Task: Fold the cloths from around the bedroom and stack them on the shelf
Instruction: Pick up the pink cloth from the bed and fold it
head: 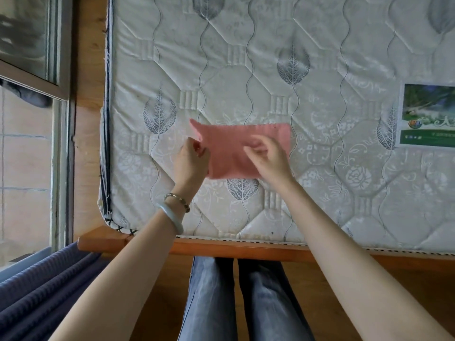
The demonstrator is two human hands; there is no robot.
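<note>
Pink cloth (236, 148) spread flat on the quilted mattress (320, 70). Left hand (190, 161) pinching its left edge, right hand (268, 156) hovering over the middle, fingers loose. Jeans (246, 299) below, blue curtain (37, 291) bottom left.

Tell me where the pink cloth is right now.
In the head view, the pink cloth lies on the mattress near its left foot end, between both hands.

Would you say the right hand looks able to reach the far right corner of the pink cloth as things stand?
Probably yes. The right hand already lies over the pink cloth, and nothing on the mattress stands between it and that corner.
</note>
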